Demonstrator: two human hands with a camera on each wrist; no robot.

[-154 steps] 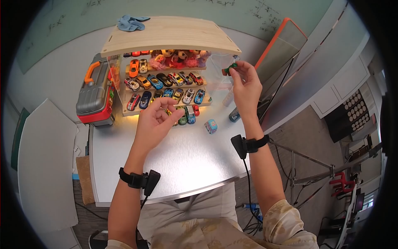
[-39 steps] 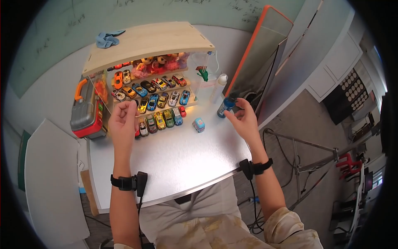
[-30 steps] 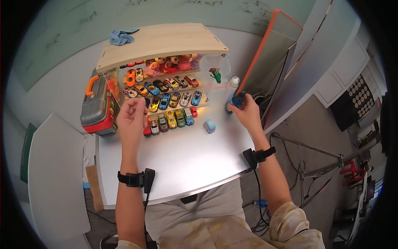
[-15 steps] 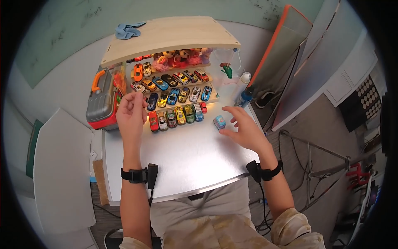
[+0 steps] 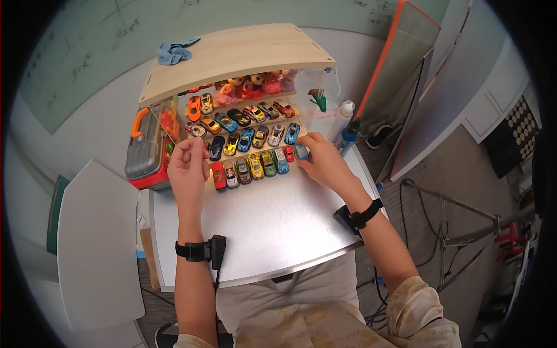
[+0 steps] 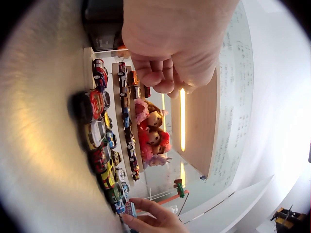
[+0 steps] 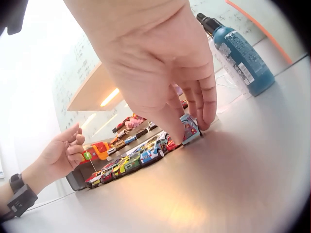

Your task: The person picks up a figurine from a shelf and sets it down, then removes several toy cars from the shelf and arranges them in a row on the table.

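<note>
My right hand (image 5: 325,163) pinches a small light blue toy van (image 7: 191,130) between thumb and fingers, low over the metal table. The van stands at the right end of the front row, close beside a small red toy car (image 5: 288,153). My left hand (image 5: 190,169) is raised at the left end of that row, its fingers loosely curled and holding nothing. Several toy cars, among them a yellow one (image 5: 255,166), line up in front of a lit wooden display shelf (image 5: 243,55). More cars fill its steps, and dolls (image 6: 154,138) sit on the upper step.
A blue spray bottle (image 7: 245,60) and a white bottle (image 5: 343,118) stand right of the shelf. Near its clear right side is a green toy figure (image 5: 318,102). A grey-and-red toolbox (image 5: 148,152) stands left; a blue cloth (image 5: 174,53) lies on top.
My right hand was up by the green figure, then gripped the blue bottle and let it go. It has since taken the toy van and moved it back to the row's right end.
</note>
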